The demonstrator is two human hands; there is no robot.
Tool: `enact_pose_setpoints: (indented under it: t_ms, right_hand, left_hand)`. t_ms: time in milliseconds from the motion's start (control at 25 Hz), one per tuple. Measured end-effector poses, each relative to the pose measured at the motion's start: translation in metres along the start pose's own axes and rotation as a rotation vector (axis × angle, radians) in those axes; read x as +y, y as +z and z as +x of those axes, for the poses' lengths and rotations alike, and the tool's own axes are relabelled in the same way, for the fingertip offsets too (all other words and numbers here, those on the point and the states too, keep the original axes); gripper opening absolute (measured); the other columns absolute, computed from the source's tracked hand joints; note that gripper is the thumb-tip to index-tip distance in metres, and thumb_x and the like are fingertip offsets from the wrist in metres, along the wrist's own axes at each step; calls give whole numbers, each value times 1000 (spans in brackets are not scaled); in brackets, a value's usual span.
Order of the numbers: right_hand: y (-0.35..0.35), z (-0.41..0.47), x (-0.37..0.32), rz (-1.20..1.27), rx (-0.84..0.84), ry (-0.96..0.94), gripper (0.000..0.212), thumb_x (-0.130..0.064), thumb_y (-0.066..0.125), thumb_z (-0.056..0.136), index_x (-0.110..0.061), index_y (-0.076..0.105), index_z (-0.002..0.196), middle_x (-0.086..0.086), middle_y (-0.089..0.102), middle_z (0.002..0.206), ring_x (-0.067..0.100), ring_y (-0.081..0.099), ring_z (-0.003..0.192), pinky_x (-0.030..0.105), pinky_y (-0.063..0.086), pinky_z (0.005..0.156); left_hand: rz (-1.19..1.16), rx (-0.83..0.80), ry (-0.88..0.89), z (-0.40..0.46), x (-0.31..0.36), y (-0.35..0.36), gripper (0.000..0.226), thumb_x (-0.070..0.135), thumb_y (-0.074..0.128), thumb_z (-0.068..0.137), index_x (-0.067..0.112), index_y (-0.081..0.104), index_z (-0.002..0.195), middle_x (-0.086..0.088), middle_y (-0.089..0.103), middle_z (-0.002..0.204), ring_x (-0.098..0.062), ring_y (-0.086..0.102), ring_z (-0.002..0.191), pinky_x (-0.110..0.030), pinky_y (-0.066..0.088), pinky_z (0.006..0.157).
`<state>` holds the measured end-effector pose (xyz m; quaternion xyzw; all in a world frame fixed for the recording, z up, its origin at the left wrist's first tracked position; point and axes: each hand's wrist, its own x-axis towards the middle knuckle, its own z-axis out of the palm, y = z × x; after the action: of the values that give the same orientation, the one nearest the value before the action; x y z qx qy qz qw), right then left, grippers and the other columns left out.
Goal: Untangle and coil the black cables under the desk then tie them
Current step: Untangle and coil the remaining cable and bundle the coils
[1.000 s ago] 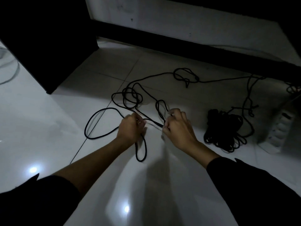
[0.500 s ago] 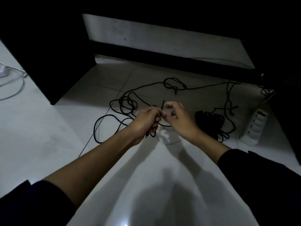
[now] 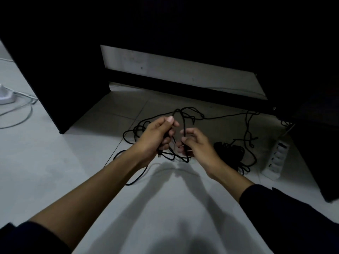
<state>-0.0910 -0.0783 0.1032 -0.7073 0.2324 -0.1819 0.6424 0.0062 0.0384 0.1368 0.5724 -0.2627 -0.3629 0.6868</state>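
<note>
The fingers [image 3: 169, 133] of the left hand [image 3: 156, 140] are curled round several strands of the black cable [image 3: 185, 114], thumb laid straight along the top, so that hand grasps the cable. The right hand [image 3: 197, 145] sits just beside it, its fingers bent and pinching a strand that rises between the two hands; a short loop of cable hangs between them above the floor [image 3: 55, 153].

From the hands the cable trails back in loose tangled loops over the tiles under the desk [image 3: 55, 61], toward the dark rail along the desk's back edge. One strand drops from the left hand and curves across the floor beneath the left forearm.

A bundled heap of black cable [image 3: 231, 151] lies on the floor just right of the right hand, under the right end of the desk. A white power strip [image 3: 277, 158] lies further right, close to the desk's right leg. Past the desk's left side panel, a white device [image 3: 5, 96] with a pale cord [image 3: 23, 114] rests on the floor, well apart from the hands.
</note>
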Motion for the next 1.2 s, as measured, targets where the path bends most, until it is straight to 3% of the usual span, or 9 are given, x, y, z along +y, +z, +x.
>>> enact_pose_setpoints:
  t_ms: [200, 360, 520, 680, 800, 920, 960, 1080, 1200]
  right_hand:
    - [0, -6, -8, -25, 73, -82, 34, -11, 50, 98, -24, 56, 129, 1, 45, 101, 0, 55, 59, 22, 51, 53]
    - [4, -10, -10, -74, 95, -137, 45, -6, 53, 96, -24, 48, 137, -1, 53, 101, 5, 61, 68, 21, 50, 55]
    - [2, -15, -16, -26, 201, -221, 37, -5, 62, 90, -27, 49, 117, -4, 66, 91, 10, 69, 65, 17, 48, 52]
    - [-5, -21, -19, -74, 202, -283, 36, -5, 64, 89, -27, 47, 113, -3, 66, 89, 11, 70, 65, 16, 48, 50]
    - [-3, -26, -21, -152, 153, -347, 33, -12, 67, 88, -30, 48, 109, -6, 65, 91, 13, 68, 62, 26, 56, 53]
    - [-8, -27, -16, -278, 131, -312, 13, -25, 67, 88, -29, 57, 96, -4, 66, 81, 13, 64, 61, 35, 58, 58]
    - [-11, -27, -14, -315, 93, -286, 6, -29, 65, 89, -26, 60, 89, -1, 67, 75, 14, 64, 61, 36, 57, 60]
    - [-20, -31, -1, -369, -84, -223, 28, -39, 58, 93, -20, 62, 73, 3, 66, 64, 12, 61, 58, 30, 53, 61]
    - [-31, -35, 9, -462, -232, -154, 27, -44, 56, 92, -26, 62, 73, 2, 66, 68, 8, 61, 65, 23, 49, 66]
  left_hand:
    - [181, 138, -2, 1, -12, 13, 32, 28, 30, 105, 6, 54, 107, -2, 46, 77, -7, 37, 52, -18, 33, 47]
    - [190, 83, -35, 2, -14, 26, 40, 31, 30, 105, 1, 53, 117, -1, 49, 75, -4, 41, 51, -17, 36, 48]
    - [185, -10, -29, 0, -11, 31, 42, 41, 34, 102, 8, 59, 112, 7, 50, 64, -1, 44, 51, -14, 36, 47]
    - [178, 14, 17, -2, -11, 35, 26, 30, 42, 102, 11, 59, 95, 7, 49, 61, 1, 43, 44, -14, 35, 44]
    - [89, 80, 23, 0, -10, 34, 31, 30, 41, 102, 8, 63, 103, 4, 53, 66, -4, 43, 49, -18, 38, 48]
    - [42, 126, 46, 2, -5, 26, 31, 30, 39, 102, 12, 63, 97, 1, 59, 81, -10, 44, 60, -19, 38, 53]
    - [46, 131, 65, 2, -4, 24, 30, 31, 39, 102, 13, 62, 94, 2, 58, 80, -10, 46, 63, -19, 40, 55]
    - [11, 139, 84, 3, -1, 15, 30, 32, 37, 103, 13, 58, 91, 2, 51, 68, -15, 57, 75, -31, 49, 75]
    - [-82, 116, 52, 2, 4, 6, 27, 31, 37, 103, 9, 52, 95, 3, 40, 61, -11, 53, 53, -29, 55, 61]
